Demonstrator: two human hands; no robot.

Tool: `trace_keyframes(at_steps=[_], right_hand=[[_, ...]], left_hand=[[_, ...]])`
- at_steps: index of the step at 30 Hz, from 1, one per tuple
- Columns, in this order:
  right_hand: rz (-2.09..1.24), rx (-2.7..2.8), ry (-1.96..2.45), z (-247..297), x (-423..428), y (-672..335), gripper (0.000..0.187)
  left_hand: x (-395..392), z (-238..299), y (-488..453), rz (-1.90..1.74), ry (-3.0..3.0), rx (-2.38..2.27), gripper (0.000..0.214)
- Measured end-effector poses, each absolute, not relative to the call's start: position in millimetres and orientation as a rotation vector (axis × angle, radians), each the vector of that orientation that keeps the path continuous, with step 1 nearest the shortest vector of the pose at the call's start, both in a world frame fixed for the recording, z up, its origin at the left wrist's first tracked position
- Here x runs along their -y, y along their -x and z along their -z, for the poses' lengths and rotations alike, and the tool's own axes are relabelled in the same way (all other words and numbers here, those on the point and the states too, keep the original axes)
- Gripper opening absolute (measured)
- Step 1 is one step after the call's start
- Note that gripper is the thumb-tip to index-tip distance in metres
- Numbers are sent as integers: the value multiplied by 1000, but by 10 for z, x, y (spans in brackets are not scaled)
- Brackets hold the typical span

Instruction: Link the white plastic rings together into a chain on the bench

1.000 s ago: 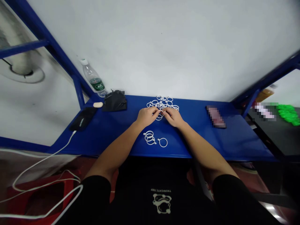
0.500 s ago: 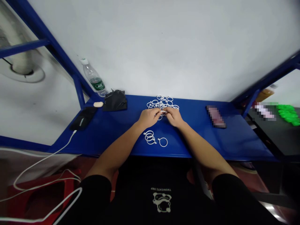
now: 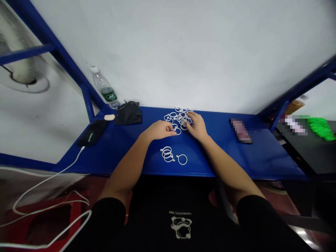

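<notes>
White curtain rings (image 3: 183, 119), each a thin loop with a small eyelet, lie in a loose pile on the blue tabletop (image 3: 217, 150). At the pile's front left, my left hand (image 3: 160, 130) has its thumb and fingers closed on a white curtain ring (image 3: 178, 131), partly hidden by the fingertips. My right hand (image 3: 197, 126) reaches over the pile's right side, fingers apart and touching rings there. Closer to me lie several overlapping rings (image 3: 167, 154) and one separate ring (image 3: 182, 159).
A plastic bottle (image 3: 106, 89) leans in the left corner beside a crumpled black bag (image 3: 128, 112). A black power bank (image 3: 92, 133) with a white cable (image 3: 65, 168) lies at left. On the right is a blurred phone (image 3: 240, 131). A white wall (image 3: 181, 56) bounds the back.
My hands were together over the pile, pinching a white ring. They have parted: the left moved slightly left and down, the right opened over the pile. The nearer rings stayed put.
</notes>
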State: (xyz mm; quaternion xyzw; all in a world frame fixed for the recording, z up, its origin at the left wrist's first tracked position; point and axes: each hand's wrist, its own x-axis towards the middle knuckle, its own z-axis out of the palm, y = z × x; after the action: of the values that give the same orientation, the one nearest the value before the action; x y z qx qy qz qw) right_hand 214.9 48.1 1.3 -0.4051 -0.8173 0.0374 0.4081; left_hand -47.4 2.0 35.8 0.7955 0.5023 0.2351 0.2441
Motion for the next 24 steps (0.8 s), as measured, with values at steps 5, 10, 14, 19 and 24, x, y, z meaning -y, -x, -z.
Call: trace_keyframes(at_steps=[5,10,14,19,24], right_hand=[[-152,2076,983,-59,-419,-2121,26],[-223,2175,982,-70,-378,-2114,22],[-260,2257,930,-72,-350,-2106,21],[-273,2254,918,-74,-344,-2105,21],[-260,2225,937,-42,-370,-2115,21]], left_hand=[[24,-375,468,-394,-2112,-1201,28],[89,-413,423,-258,-2081,-1112,38],[181,-409,246,-193,-2152,-1113,41],[304,-368,-3,-107,-2262,-939,13],[327,-376,-51,-206,-2370,-1076,12]])
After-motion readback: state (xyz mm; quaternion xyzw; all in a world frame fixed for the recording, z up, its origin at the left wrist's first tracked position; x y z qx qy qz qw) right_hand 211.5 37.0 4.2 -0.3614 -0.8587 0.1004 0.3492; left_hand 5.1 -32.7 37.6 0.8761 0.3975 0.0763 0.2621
